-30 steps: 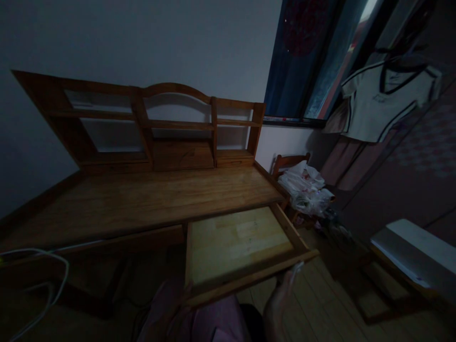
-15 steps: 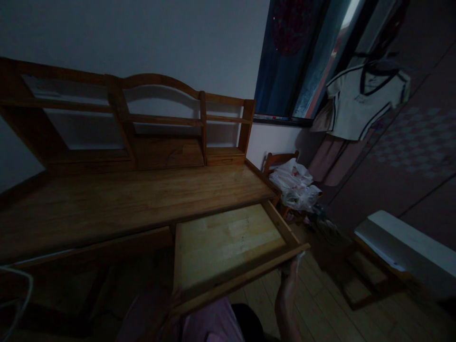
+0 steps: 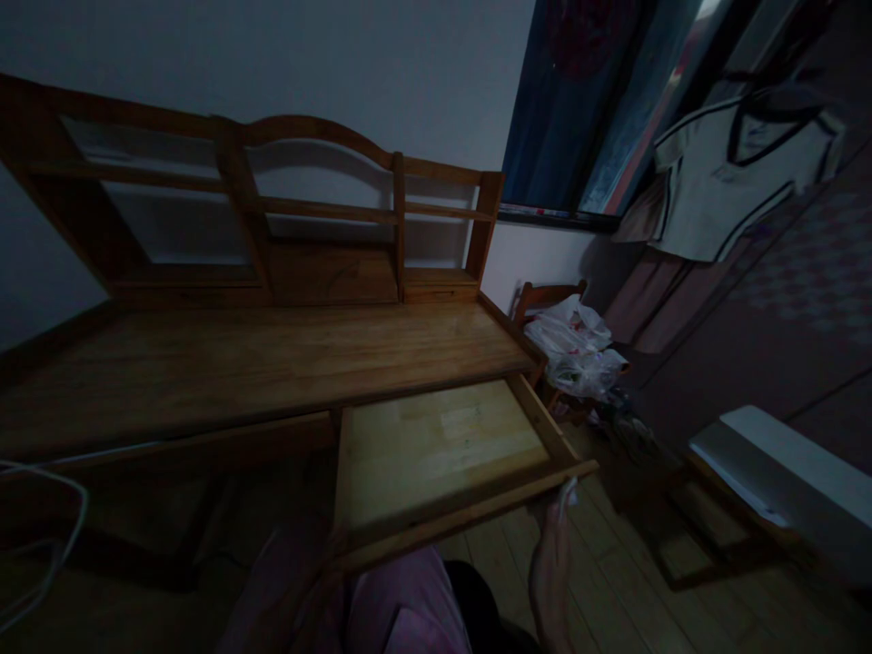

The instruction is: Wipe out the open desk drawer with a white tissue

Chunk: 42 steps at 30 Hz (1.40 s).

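Note:
A wooden drawer (image 3: 436, 445) is pulled out from under the desk's right half, its pale bottom bare. My right hand (image 3: 550, 554) is closed around a crumpled white cloth (image 3: 569, 493), perhaps a tissue, at the outer face of the drawer front near its right end. In deep shadow, my left hand (image 3: 325, 572) is at the drawer's front left corner and appears to grip it; its fingers show only faintly. My legs in pink cloth (image 3: 409, 599) are under the drawer front.
The wooden desk (image 3: 272, 354) carries a shelf unit (image 3: 327, 211) against the wall. Plastic bags (image 3: 572, 336) are heaped on a chair at the right. A stool (image 3: 722, 527) holds a white and grey box-like thing (image 3: 783, 463). A white cable (image 3: 78, 509) loops at the left.
The view has shifted slightly, so the room appears a little to the right. My right hand remains by the drawer's right corner, with more of the white cloth showing. The drawer stays pulled out.

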{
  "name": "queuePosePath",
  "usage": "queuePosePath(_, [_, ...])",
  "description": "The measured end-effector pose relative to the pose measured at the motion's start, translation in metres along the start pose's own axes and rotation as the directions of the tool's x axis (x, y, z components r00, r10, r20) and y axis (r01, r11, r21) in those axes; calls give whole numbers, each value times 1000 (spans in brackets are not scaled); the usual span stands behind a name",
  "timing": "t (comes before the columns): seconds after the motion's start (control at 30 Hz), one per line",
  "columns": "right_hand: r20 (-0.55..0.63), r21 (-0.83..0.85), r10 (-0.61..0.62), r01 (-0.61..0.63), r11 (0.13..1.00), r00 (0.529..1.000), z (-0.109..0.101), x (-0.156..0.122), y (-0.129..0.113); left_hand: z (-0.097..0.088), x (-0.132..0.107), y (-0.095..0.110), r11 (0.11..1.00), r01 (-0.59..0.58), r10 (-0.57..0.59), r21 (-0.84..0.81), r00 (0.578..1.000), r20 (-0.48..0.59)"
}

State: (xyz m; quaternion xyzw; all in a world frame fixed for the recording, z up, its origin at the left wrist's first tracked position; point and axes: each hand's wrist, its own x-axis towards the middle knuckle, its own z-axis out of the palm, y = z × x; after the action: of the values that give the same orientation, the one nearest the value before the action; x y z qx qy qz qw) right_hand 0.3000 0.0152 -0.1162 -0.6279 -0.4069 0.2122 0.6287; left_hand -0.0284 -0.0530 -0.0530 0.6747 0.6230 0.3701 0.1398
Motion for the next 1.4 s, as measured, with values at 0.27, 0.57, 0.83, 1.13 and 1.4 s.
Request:
queuePosePath(0.27, [20, -69, -69, 71, 995, 997, 6, -13, -11, 29, 14, -3, 952, -238, 267, 191, 953, -141])
queuePosePath(0.57, [250, -53, -192, 211, 976, 949, 16, -50, -11, 91, 91, 132, 430, -895, 739, 116, 423, 524])
queuePosePath(0.83, [96, 176, -298, 279, 944, 950, 7, -34, -26, 132, 128, 130, 137, -977, 862, 166, 200, 465])
queuePosePath(1.13, [-141, 224, 220, -185, 957, 965, -2, 6, 25, 83, 109, 90, 159, -977, 849, 140, 207, 487])
queuePosePath(1.4, [386, 472, 402, -553, 687, 830, 13, 4, 32, 61, 94, 64, 243, -959, 787, 149, 284, 547])
